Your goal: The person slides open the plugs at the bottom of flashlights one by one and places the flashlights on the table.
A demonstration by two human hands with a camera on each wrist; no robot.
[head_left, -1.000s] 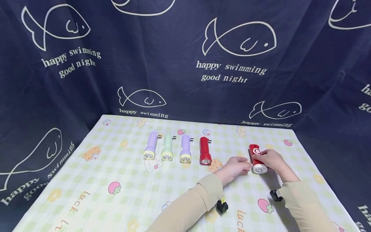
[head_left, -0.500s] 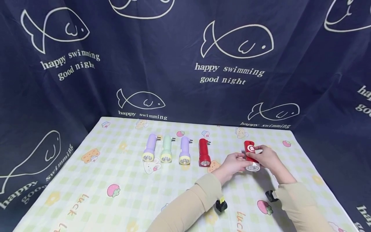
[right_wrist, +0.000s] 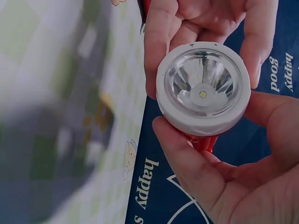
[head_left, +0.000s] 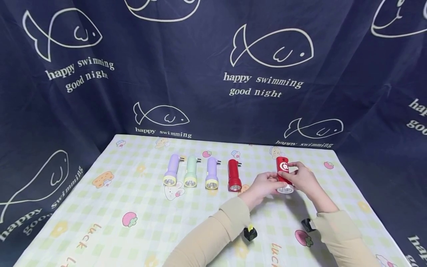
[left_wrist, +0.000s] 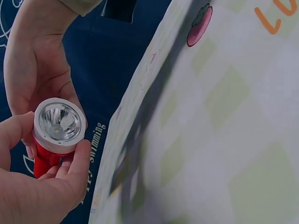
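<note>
Both of my hands hold a red flashlight (head_left: 283, 167) with a white lamp end and a white round emblem, above the right part of the table. My left hand (head_left: 261, 188) grips it at the lamp end, thumb and fingers on either side. My right hand (head_left: 305, 180) pinches the red body from the right. The clear lens (left_wrist: 60, 122) faces the left wrist camera, and the lens with its small yellow chip also fills the middle of the right wrist view, framed by the left hand (right_wrist: 205, 18) and right hand (right_wrist: 247, 177).
Left of my hands lie a red flashlight (head_left: 234, 174), a purple one (head_left: 211, 171), a green one (head_left: 191, 170) and another purple one (head_left: 172, 168), in a row with plug prongs showing. A checked cloth (head_left: 160, 218) covers the table. Behind hangs a dark blue fish-print curtain (head_left: 200, 55).
The held flashlight has come up and moved left with my right hand. My left hand, apart from it at first, now grips its lamp end. The row of flashlights stays put.
</note>
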